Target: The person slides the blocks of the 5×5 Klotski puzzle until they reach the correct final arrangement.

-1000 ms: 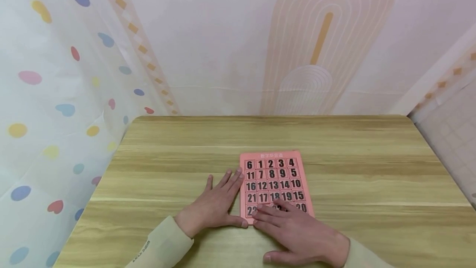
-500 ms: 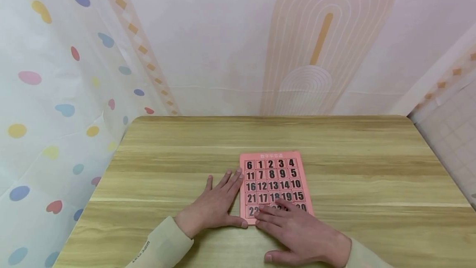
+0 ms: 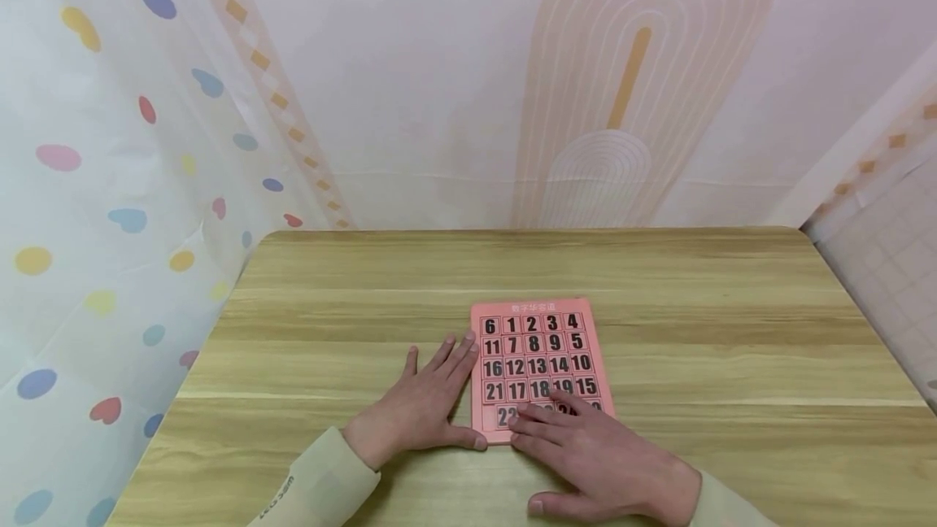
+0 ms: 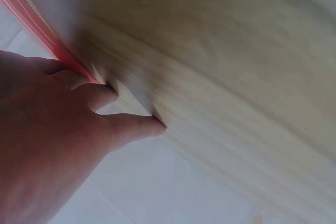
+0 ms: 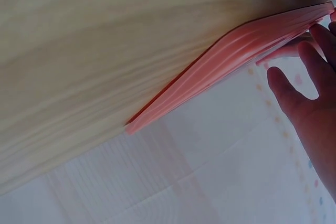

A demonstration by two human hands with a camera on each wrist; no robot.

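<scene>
A pink number sliding puzzle [image 3: 538, 354] lies on the wooden table in the head view, its black-numbered tiles in rows. My left hand [image 3: 419, 411] rests along its left side, fingertips on the side edge and thumb at the lower left corner. Over the bottom row, my right hand [image 3: 593, 458] touches the tiles with nearly straight fingers, partly covering them. The 22 tile [image 3: 505, 416] sits just left of those fingertips, with a bare pink gap on its left. Both wrist views show the puzzle's pink side, beside the left hand [image 4: 58, 124] and the right hand [image 5: 315, 98].
The wooden table [image 3: 351, 267] extends around the puzzle to its rounded far corners. Behind it hangs a pale patterned curtain [image 3: 424, 88]. A sheet with coloured spots [image 3: 88, 234] drapes along the left side.
The bottom-row tiles have slid right, opening a gap at the lower left corner. My right hand has shifted slightly right with them, while my left hand has stayed in place.
</scene>
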